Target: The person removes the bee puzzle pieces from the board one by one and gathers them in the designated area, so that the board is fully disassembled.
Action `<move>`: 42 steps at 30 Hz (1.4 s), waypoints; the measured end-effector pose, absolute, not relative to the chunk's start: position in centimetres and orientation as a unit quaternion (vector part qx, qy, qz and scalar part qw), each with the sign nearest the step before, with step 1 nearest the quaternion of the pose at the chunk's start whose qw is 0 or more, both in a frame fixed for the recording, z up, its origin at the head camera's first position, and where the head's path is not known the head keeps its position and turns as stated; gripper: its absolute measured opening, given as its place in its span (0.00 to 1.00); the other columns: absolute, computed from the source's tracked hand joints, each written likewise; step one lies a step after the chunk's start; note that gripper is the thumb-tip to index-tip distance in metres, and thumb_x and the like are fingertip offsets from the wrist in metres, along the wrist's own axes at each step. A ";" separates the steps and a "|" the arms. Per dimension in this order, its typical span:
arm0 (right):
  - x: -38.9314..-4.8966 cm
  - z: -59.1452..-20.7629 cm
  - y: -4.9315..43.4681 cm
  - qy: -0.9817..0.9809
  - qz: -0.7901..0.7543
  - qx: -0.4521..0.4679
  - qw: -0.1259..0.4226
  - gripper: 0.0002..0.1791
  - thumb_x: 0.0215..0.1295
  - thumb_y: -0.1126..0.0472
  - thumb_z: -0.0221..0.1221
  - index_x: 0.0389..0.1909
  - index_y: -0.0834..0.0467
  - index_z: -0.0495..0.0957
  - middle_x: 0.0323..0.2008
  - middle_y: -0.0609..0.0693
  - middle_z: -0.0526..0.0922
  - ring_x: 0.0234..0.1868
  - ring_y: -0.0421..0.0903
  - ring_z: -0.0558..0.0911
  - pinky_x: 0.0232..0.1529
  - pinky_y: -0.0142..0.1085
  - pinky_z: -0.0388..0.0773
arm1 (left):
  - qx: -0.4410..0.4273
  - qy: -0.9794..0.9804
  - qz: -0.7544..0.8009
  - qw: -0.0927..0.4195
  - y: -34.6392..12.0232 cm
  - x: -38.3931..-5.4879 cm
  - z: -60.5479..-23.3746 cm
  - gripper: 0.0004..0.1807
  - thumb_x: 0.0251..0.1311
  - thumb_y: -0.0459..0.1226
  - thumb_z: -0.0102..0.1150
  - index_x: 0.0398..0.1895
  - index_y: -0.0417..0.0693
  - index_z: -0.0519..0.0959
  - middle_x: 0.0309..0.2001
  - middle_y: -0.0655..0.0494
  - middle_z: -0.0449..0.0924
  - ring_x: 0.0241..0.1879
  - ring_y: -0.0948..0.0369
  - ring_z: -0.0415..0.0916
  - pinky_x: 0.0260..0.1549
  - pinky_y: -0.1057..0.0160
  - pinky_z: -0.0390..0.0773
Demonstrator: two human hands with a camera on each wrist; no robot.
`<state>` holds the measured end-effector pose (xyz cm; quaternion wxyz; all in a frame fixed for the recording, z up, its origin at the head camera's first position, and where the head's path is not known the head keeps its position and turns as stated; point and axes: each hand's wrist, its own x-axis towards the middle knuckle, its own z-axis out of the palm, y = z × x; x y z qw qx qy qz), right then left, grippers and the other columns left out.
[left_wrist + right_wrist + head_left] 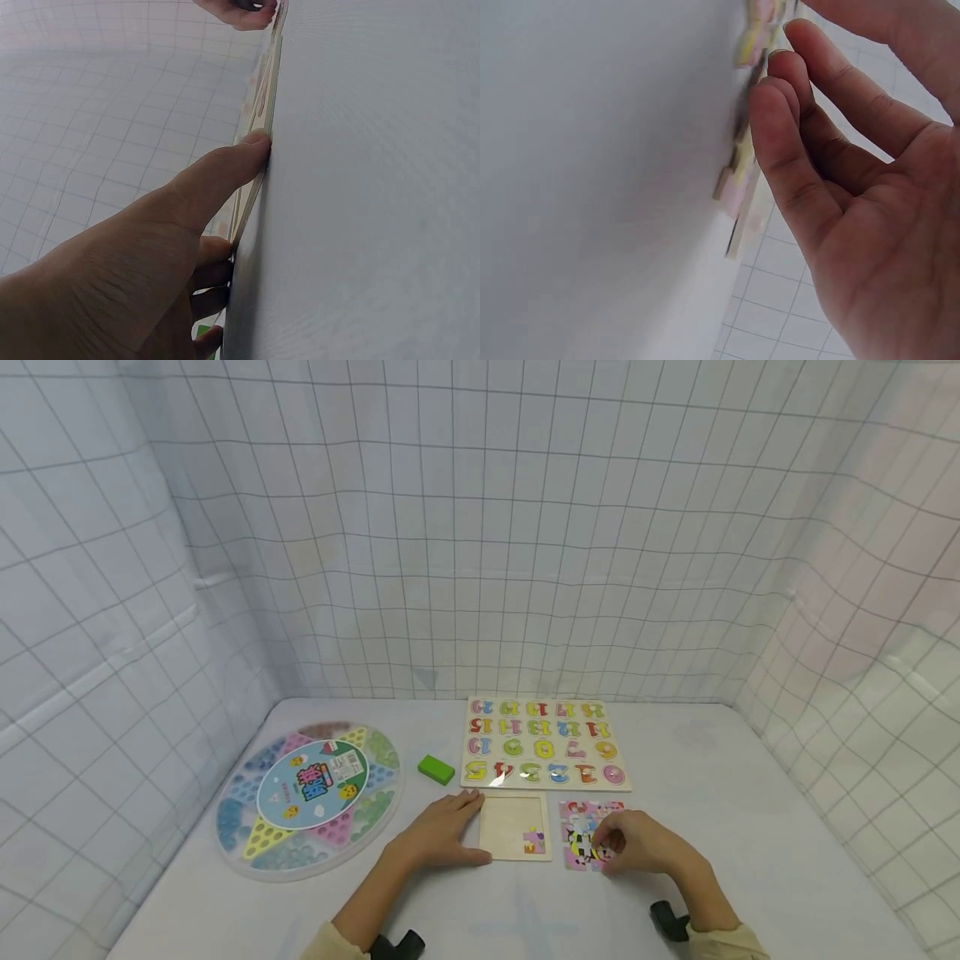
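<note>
A shallow square wooden puzzle tray lies on the table, with pink-and-purple puzzle pieces in its near right corner. My left hand holds the tray's left side, thumb at the near corner and fingers at the far corner. In the left wrist view the thumb lies against the tray's edge. Right of the tray is a block of pink, yellow and black jigsaw pieces. Over its right part is my right hand, fingers bent, fingertips close to the pieces; no piece shows between them.
Behind the tray lies a number board with colourful digits. A green block sits left of it. At the left stands a round Chinese checkers set in clear packaging. Grid-patterned cloth walls enclose the white table.
</note>
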<state>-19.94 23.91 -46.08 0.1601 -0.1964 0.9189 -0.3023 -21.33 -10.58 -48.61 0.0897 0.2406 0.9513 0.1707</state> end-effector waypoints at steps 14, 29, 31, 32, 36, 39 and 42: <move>-21.4 -45.6 18.1 0.904 -0.320 -0.237 0.157 0.16 0.46 0.62 0.75 0.38 0.55 0.83 0.31 0.45 0.79 0.33 0.41 0.75 0.32 0.29 0.74 | 0.242 0.951 0.170 0.090 -10.6 -21.4 -48.8 0.54 0.49 0.65 0.63 0.73 0.44 0.60 0.74 0.48 0.59 0.73 0.48 0.57 0.71 0.47 0.60; -22.6 -46.2 14.8 0.908 -0.307 -0.234 0.162 0.15 0.44 0.64 0.75 0.34 0.58 0.83 0.29 0.45 0.79 0.31 0.41 0.75 0.32 0.32 0.74 | 0.237 0.953 0.165 0.089 -10.5 -21.6 -49.2 0.54 0.48 0.67 0.61 0.74 0.46 0.60 0.75 0.50 0.59 0.73 0.48 0.58 0.71 0.47 0.61; -22.5 -46.2 14.8 0.910 -0.305 -0.229 0.162 0.15 0.44 0.63 0.75 0.33 0.57 0.82 0.29 0.45 0.79 0.31 0.42 0.75 0.32 0.32 0.74 | 0.235 0.954 0.165 0.090 -10.5 -21.6 -49.1 0.54 0.48 0.67 0.62 0.74 0.46 0.61 0.75 0.51 0.60 0.73 0.49 0.58 0.71 0.47 0.62; -22.4 -46.2 14.7 0.911 -0.305 -0.226 0.162 0.15 0.44 0.64 0.76 0.33 0.57 0.82 0.28 0.45 0.79 0.31 0.42 0.74 0.32 0.33 0.74 | 0.234 0.954 0.165 0.090 -10.5 -21.5 -49.1 0.54 0.48 0.67 0.62 0.74 0.46 0.61 0.74 0.51 0.60 0.73 0.49 0.58 0.71 0.47 0.62; -22.3 -46.1 14.7 0.914 -0.300 -0.223 0.160 0.16 0.43 0.64 0.76 0.33 0.57 0.81 0.28 0.45 0.79 0.30 0.42 0.74 0.31 0.32 0.73 | 0.232 0.954 0.168 0.090 -10.5 -21.4 -48.8 0.54 0.48 0.67 0.62 0.73 0.46 0.61 0.74 0.50 0.60 0.73 0.48 0.58 0.71 0.47 0.61; -22.2 -46.0 14.7 0.915 -0.297 -0.224 0.156 0.16 0.42 0.64 0.76 0.32 0.57 0.81 0.28 0.45 0.79 0.30 0.41 0.73 0.30 0.32 0.73 | 0.231 0.954 0.167 0.092 -10.5 -21.4 -48.8 0.54 0.48 0.67 0.62 0.74 0.47 0.60 0.75 0.51 0.59 0.74 0.48 0.57 0.72 0.47 0.61; -22.1 -46.0 14.7 0.916 -0.295 -0.228 0.152 0.16 0.42 0.65 0.76 0.33 0.57 0.80 0.28 0.45 0.78 0.29 0.41 0.73 0.30 0.31 0.73 | 0.233 0.954 0.167 0.093 -10.5 -21.4 -48.8 0.54 0.49 0.66 0.62 0.74 0.47 0.60 0.75 0.51 0.59 0.74 0.48 0.57 0.72 0.47 0.60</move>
